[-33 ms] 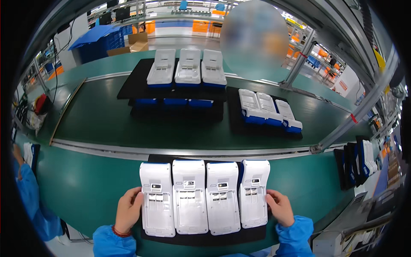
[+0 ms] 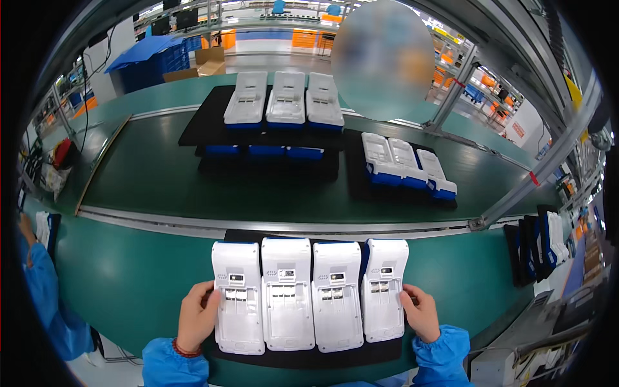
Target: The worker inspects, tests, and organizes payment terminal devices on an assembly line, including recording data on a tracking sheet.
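Note:
Several white-backed handheld terminals (image 2: 287,309) with blue fronts lie side by side, backs up, on a black board (image 2: 290,358) in front of me. Their open battery bays show metal contacts. My left hand (image 2: 197,317) is curled against the outer side of the leftmost terminal (image 2: 238,303), thumb along its edge. Against the outer side of the rightmost terminal (image 2: 385,293) my right hand (image 2: 420,312) is curled in the same way. Some fingertips of both hands are hidden behind the terminals and the board's edges.
Beyond a metal rail (image 2: 161,222), more terminals sit on stacked black boards (image 2: 213,122) and another board (image 2: 361,187) on a green belt. At right stand upright boards with terminals (image 2: 548,242). A co-worker's blue sleeve (image 2: 55,309) shows at left. A metal post (image 2: 516,193) rises at right.
The view has shifted very slightly. Both hands stay at the outer sides of the row, and the terminals keep their places on the board.

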{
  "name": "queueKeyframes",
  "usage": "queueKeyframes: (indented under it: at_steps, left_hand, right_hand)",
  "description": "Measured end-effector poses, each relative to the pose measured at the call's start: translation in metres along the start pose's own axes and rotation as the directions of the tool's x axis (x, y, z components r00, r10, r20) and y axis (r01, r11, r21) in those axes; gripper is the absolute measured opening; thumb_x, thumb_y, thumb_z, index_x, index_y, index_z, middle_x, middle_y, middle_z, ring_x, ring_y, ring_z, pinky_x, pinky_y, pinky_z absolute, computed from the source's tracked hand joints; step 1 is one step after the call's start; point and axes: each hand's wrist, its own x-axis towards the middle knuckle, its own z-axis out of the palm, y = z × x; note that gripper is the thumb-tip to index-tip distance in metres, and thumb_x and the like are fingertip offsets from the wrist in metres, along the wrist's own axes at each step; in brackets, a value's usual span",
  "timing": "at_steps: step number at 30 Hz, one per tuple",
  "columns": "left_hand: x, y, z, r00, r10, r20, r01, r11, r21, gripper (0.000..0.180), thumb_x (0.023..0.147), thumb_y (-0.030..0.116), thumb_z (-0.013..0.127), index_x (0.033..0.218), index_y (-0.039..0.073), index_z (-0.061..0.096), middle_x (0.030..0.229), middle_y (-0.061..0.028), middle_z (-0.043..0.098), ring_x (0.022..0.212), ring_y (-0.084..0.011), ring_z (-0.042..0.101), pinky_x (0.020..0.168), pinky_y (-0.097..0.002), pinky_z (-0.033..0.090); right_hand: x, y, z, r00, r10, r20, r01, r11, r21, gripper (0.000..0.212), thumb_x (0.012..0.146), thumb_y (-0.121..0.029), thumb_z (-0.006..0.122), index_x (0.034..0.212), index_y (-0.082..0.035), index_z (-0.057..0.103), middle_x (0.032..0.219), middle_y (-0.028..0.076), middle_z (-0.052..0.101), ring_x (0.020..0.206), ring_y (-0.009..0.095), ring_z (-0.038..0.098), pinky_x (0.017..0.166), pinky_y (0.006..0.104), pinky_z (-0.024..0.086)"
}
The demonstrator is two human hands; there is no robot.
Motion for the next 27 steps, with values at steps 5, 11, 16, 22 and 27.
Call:
queueKeyframes:
  at_steps: [5,11,16,22,27]
  left_hand:
    - [-0.023,-0.002,-0.003,0.996,0.017,-0.086,-0.015,1.0,0.017,0.025,0.076,0.004,0.055,0.098,-0.005,0.053,0.093,-0.0105,0.053,0.07,-0.0146,0.054,0.063,-0.0251,0.044]
    - [-0.032,-0.015,-0.007,0.951,-0.042,-0.306,0.01,0.994,-0.107,0.017,0.077,0.001,0.051,0.092,-0.004,0.052,0.097,-0.0096,0.05,0.076,-0.0138,0.052,0.067,-0.0233,0.041]
    - [-0.021,-0.009,-0.003,0.944,-0.015,-0.329,-0.037,0.988,-0.151,0.013,0.078,0.0,0.048,0.09,-0.004,0.051,0.104,-0.0118,0.047,0.087,-0.0151,0.05,0.079,-0.0252,0.038]
    - [-0.015,-0.004,-0.006,0.963,-0.042,-0.267,0.006,0.991,-0.135,0.015,0.077,0.0,0.05,0.092,-0.004,0.051,0.103,-0.0135,0.048,0.092,-0.0183,0.05,0.083,-0.0279,0.037]
    - [0.019,0.041,-0.047,0.931,0.356,-0.083,-0.278,0.836,0.474,0.025,0.071,0.002,0.058,0.095,-0.002,0.052,0.102,-0.0169,0.051,0.094,-0.0287,0.051,0.081,-0.0316,0.039]
  right_hand:
    - [0.0,-0.038,0.017,0.986,-0.139,0.089,0.16,0.933,-0.321,0.027,0.073,-0.014,0.06,0.098,-0.002,0.059,0.074,0.01,0.056,0.053,0.016,0.053,0.051,0.0254,0.044]
    - [0.003,-0.046,0.037,0.961,-0.241,0.136,0.269,0.93,-0.252,0.026,0.071,-0.011,0.06,0.097,-0.004,0.06,0.069,0.01,0.053,0.052,0.017,0.053,0.049,0.0254,0.043]
    - [0.001,-0.047,0.042,0.92,-0.375,0.115,0.391,0.862,-0.323,0.026,0.069,-0.006,0.059,0.096,-0.004,0.061,0.069,0.012,0.05,0.054,0.019,0.052,0.049,0.0269,0.041]
    - [0.0,-0.048,0.042,0.901,-0.427,0.077,0.426,0.836,-0.346,0.018,0.068,-0.006,0.059,0.085,0.0,0.062,0.071,0.012,0.053,0.057,0.023,0.054,0.052,0.0276,0.044]
    - [0.027,-0.078,0.027,0.884,-0.457,0.099,0.455,0.792,-0.408,0.034,0.065,-0.011,0.066,0.096,0.0,0.056,0.091,0.016,0.054,0.08,0.031,0.055,0.069,0.033,0.045]
